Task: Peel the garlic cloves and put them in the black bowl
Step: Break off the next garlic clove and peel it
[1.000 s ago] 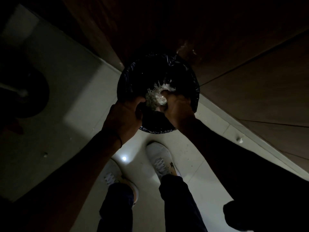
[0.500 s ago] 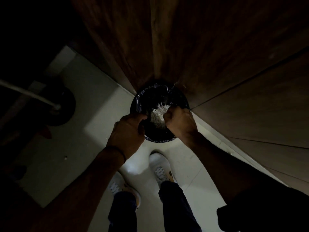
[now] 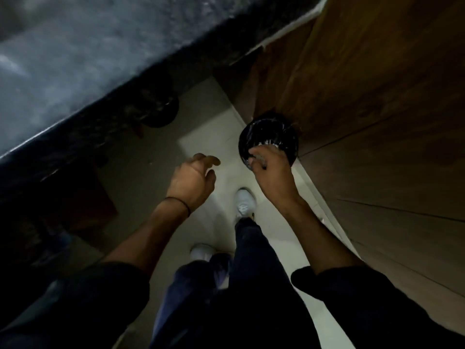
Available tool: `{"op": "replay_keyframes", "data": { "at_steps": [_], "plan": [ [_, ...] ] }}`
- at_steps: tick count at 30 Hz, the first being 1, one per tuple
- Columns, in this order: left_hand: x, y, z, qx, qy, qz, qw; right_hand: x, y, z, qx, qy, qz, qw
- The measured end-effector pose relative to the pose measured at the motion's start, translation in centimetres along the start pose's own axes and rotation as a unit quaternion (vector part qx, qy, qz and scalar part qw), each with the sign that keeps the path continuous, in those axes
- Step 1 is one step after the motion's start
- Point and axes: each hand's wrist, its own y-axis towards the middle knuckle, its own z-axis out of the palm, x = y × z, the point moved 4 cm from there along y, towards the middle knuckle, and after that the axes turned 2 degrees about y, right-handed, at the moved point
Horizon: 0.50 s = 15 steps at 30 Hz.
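I stand over a small bin with a black liner (image 3: pixel 276 129) on the floor against the wooden cabinet. My right hand (image 3: pixel 271 172) hovers over the bin's near rim with its fingers curled, and pale garlic peels (image 3: pixel 270 143) show at the fingertips. My left hand (image 3: pixel 191 180) hangs to the left of the bin, clear of it, with loose fingers and nothing in it. The view is dim and blurred. Neither the black bowl nor any garlic cloves are in view.
A dark stone counter edge (image 3: pixel 100 96) runs across the upper left. Wooden cabinet fronts (image 3: pixel 377 96) fill the right side. A dark round object (image 3: pixel 161 112) sits on the pale tiled floor (image 3: pixel 201 137) under the counter. My white shoes (image 3: pixel 244 202) stand below the bin.
My head has risen, so the bin looks smaller and farther away. My left hand has left the bin's rim and moved left. The right hand stays over the bin.
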Motion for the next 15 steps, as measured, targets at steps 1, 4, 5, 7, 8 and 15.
{"op": "replay_keyframes", "data": {
  "at_steps": [1,4,5,7,8,15],
  "plan": [
    [0.7,-2.0,-1.6,-0.024,-0.011,-0.01,1.0,2.4,-1.2,0.5,0.009,-0.003,-0.025,1.0],
    [3.1,-8.5,-6.2,-0.102,-0.047,-0.049,0.993,9.6,-4.5,2.2,0.04,-0.009,-0.106,0.994],
    [4.0,-10.7,-7.6,-0.132,-0.065,-0.059,0.987,11.8,-5.6,3.0,0.052,-0.009,-0.13,0.99],
    [6.1,-15.4,-9.9,-0.207,-0.111,-0.083,0.968,16.2,-8.0,5.0,0.091,-0.012,-0.184,0.979],
    [7.1,-17.7,-10.9,-0.246,-0.127,-0.095,0.956,18.3,-9.0,6.1,0.113,-0.01,-0.208,0.972],
    [15.4,-32.7,-13.3,-0.47,-0.23,-0.175,0.834,29.6,-16.0,16.2,0.268,-0.028,-0.31,0.912]
  ]
}}
